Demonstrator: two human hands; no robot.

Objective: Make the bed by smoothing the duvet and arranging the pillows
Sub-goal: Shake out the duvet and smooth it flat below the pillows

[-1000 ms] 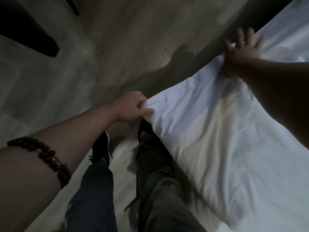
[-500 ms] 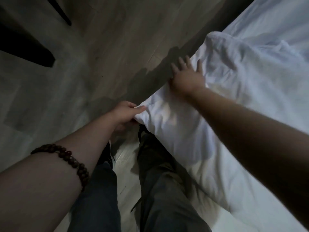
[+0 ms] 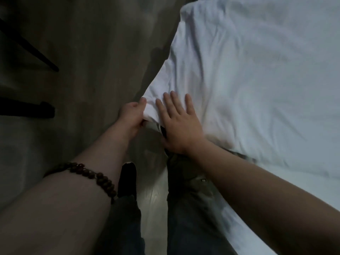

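Duvet [image 3: 248, 89]: white, fills the right side of the view, lying on the bed w/ lots of creases across the top. Its near corner hangs off the bed edge, just in front of the person's legs. No pillows in view, so that part is prob. not yet done.

Floor [image 3: 82, 52]: grey boards on the left. A dark furniture leg [image 3: 29, 46] stands far left, well apart from the bed.

Trousers [image 3: 187, 199] + dark shoe [image 3: 128, 179]: bottom centre, close against the bed side.

Right hand [image 3: 181, 129]: flat, fingers straight and spread, palm pressing the duvet just inside the corner.

Left hand [image 3: 131, 116]: thumb and curled fingers pinch the very tip of the duvet corner, just beside the right hand.

Bead bracelet [image 3: 88, 173]: on the left forearm.

Step, as I read it: squaring and flattening this corner.

Risks:
- The left hand's pull rests on a small pinch of cloth. It could slip out and the corner would bunch up.
- Pull too hard vs. the right palm's hold and the whole duvet drags toward the floor side. It would end up crooked, w/ the overhang trailing on the boards.
- Pressing only near the corner won't reach the mid-bed creases. Sweeping outward from here may just push them further up.
- Legs are tight to the edge, so cloth could catch behind a knee.
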